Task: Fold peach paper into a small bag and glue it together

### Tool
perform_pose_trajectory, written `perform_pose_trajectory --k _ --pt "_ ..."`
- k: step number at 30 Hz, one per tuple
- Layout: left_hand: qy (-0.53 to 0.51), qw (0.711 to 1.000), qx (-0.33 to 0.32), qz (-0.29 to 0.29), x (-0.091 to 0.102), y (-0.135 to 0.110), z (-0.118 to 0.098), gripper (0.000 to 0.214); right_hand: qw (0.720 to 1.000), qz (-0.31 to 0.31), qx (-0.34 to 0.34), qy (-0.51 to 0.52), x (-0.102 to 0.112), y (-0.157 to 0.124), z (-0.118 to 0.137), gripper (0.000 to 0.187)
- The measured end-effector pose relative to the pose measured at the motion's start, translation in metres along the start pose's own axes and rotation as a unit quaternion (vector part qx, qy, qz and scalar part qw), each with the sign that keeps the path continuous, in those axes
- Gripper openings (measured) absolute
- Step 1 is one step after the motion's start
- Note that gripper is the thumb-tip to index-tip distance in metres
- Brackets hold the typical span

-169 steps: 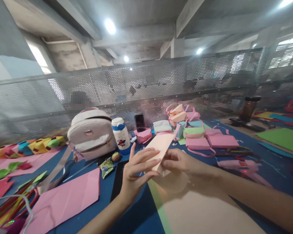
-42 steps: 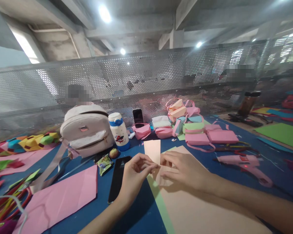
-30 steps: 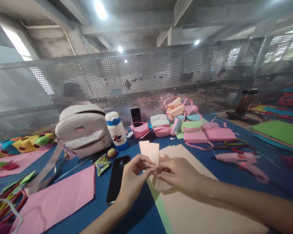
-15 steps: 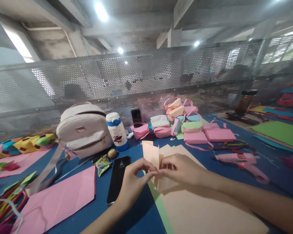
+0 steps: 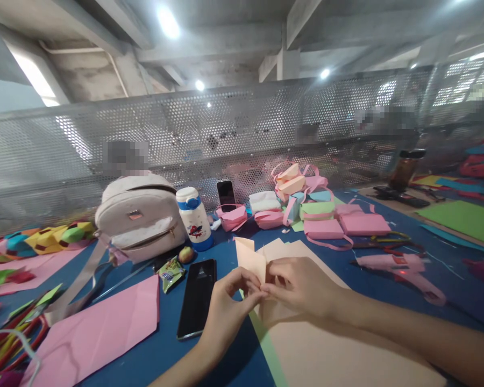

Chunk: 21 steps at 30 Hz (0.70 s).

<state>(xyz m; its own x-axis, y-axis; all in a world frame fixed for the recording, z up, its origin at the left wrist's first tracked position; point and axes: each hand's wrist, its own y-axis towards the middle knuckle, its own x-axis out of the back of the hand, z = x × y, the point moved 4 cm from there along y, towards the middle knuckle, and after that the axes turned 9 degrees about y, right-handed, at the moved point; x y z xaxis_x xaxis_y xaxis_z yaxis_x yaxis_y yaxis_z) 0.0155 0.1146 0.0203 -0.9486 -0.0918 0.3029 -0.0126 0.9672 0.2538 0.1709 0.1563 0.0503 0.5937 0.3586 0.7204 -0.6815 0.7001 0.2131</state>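
Between my two hands stands a small folded piece of peach paper, upright, with a crease running down it. My left hand pinches its lower edge from the left, thumb against fingers. From the right, my right hand grips the same lower edge, fingers curled, and the two thumbs meet or nearly meet. Under my hands lie large peach paper sheets, with a green sheet showing along their left edge. A black phone lies flat just left of my left hand.
Left are a pink sheet, white backpack, snack packet and scissors. A white-and-blue bottle stands behind. Several pink paper bags line the back. A pink glue gun lies right, before a perforated metal partition.
My hands and the folded peach paper have shifted slightly right and down in view. The fold has turned a little, and both hands keep their grip.
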Motion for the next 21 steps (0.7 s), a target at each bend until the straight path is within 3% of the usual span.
perform_pose_trajectory --k 8,21 --pt "0.026 1.0 -0.004 -0.001 0.005 0.003 0.004 0.016 0.999 -0.015 0.048 -0.001 -0.001 -0.001 0.0 0.034" --pt "0.054 0.996 -0.061 0.048 0.009 0.003 -0.009 0.021 1.0 0.025 0.009 0.0 0.0 0.001 -0.001 0.024"
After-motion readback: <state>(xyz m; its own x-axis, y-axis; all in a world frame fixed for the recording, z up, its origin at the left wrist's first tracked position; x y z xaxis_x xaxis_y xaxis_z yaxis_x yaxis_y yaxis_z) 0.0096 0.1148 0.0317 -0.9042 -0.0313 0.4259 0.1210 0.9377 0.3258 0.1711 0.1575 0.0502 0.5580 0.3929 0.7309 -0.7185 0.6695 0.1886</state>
